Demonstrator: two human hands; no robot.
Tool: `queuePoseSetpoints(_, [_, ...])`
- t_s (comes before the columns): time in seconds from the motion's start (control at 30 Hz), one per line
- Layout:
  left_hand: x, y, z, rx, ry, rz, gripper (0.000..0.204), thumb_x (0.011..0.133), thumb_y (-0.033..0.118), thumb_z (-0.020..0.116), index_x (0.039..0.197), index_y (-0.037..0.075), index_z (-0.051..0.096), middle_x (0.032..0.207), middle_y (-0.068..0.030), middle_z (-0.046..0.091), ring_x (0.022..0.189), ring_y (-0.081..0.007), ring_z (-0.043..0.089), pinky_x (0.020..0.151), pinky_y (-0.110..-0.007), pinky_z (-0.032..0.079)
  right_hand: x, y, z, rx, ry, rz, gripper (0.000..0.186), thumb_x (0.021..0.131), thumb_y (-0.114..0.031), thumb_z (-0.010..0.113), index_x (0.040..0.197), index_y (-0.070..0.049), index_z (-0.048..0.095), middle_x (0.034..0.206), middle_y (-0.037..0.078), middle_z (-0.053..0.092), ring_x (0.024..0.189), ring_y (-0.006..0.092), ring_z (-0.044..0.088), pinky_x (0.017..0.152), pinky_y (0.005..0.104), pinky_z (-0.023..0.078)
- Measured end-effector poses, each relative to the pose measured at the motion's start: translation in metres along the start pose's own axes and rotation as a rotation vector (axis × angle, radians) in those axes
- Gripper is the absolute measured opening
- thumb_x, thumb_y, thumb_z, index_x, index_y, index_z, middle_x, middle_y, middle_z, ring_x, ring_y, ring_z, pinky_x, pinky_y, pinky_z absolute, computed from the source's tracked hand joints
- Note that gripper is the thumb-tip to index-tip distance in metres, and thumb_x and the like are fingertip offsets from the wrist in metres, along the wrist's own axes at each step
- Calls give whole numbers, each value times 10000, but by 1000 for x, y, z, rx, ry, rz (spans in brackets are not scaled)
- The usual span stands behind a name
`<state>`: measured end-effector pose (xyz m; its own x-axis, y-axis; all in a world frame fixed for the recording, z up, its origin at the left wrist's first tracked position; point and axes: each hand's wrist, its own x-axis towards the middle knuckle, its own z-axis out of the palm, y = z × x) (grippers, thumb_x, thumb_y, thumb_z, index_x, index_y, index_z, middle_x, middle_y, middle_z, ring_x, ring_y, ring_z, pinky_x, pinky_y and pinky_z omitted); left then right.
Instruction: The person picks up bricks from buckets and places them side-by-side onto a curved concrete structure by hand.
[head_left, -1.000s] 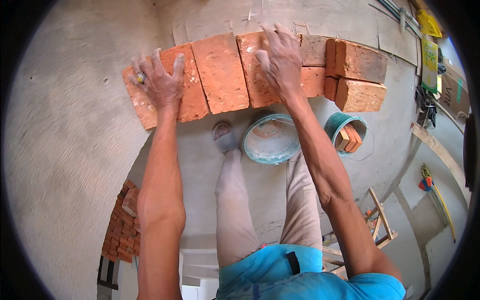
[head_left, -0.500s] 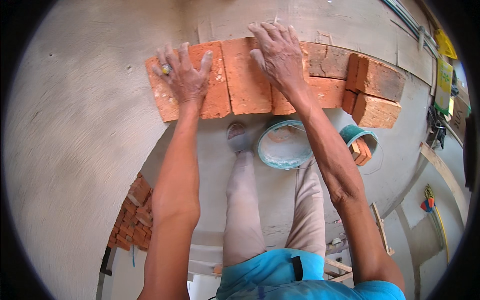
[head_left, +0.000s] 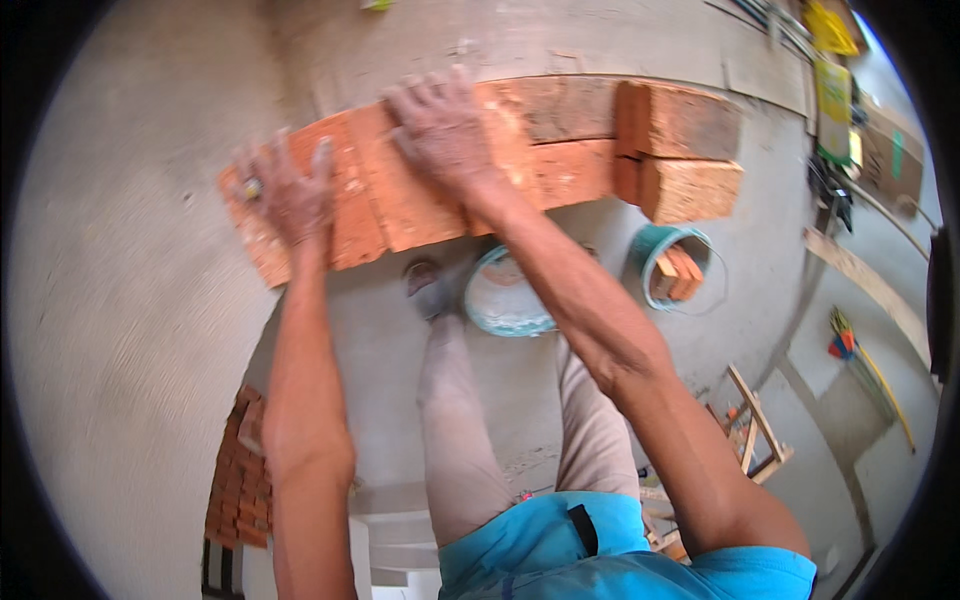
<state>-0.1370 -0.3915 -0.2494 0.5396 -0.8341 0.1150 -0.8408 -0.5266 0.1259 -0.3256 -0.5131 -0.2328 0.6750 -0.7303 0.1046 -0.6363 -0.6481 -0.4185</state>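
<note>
A row of orange bricks runs along the wall in front of me. My left hand [head_left: 290,190] lies on the leftmost brick [head_left: 352,215], fingers spread toward its far edge, with a ring on one finger. Over the brick beside it [head_left: 405,215] rests my right hand [head_left: 440,130], palm down, its fingers stretched across the far edge. Neither hand is wrapped round anything. Further right, the row continues with bricks laid lengthwise [head_left: 575,175], and two loose bricks [head_left: 690,190] are stacked on top. My right forearm hides part of the row's near side.
Below the bricks stand a teal basin [head_left: 500,300] with pale residue, partly behind my forearm, and a green bucket [head_left: 655,240] holding bricks. A brick pile [head_left: 240,470] sits lower left. Wooden frame pieces [head_left: 760,420] and a cardboard box [head_left: 892,160] are at right.
My view has swung, so the bricks, basin and bucket sit further left in the picture. Both hands stay on nearly the same bricks, fingers still spread.
</note>
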Motion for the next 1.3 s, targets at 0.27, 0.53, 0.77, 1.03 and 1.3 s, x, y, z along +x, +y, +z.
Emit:
queuePoseSetpoints(0.27, [-1,7,-1,-67,-22,-1,681,948,633,543,1401,124,532,1486,-212,425,1476,-412,242,1181,-637,123,-108,-42,-98,502,15,86,545,776,-79,724,1305,-75,595,1293,188,583,1190,373,573,981,428,518])
queuePoseSetpoints(0.53, [0,-7,3,59,-107,-7,757,992,622,446,1492,54,425,1486,-250,442,1437,-405,312,1158,-520,278,-335,-14,-146,607,-150,568,398,802,-17,663,1196,-71,661,1109,133,698,995,305,682,837,396,568])
queuePoseSetpoints(0.77, [1,14,-1,97,42,29,831,997,688,354,1559,77,332,1607,-299,169,1496,-469,136,1180,-580,159,-473,123,-165,154,-129,1012,448,805,-65,641,1250,-20,611,1137,213,643,1047,394,638,922,471,518])
queuePoseSetpoints(1.03, [-60,196,5,-148,-53,-4,917,954,732,414,1562,54,303,1522,-299,283,1420,-474,242,1124,-639,176,-541,278,-132,-316,-268,1121,522,800,-115,648,1301,-12,544,1105,240,581,1070,426,587,890,520,505])
queuePoseSetpoints(1.3, [-78,224,19,-97,-76,-99,1107,885,810,426,1600,19,131,1633,-330,41,1537,-450,-64,1185,-636,-73,-525,309,-118,-626,-409,552,391,780,-256,694,1114,-68,615,1019,119,584,1072,294,562,782,434,479])
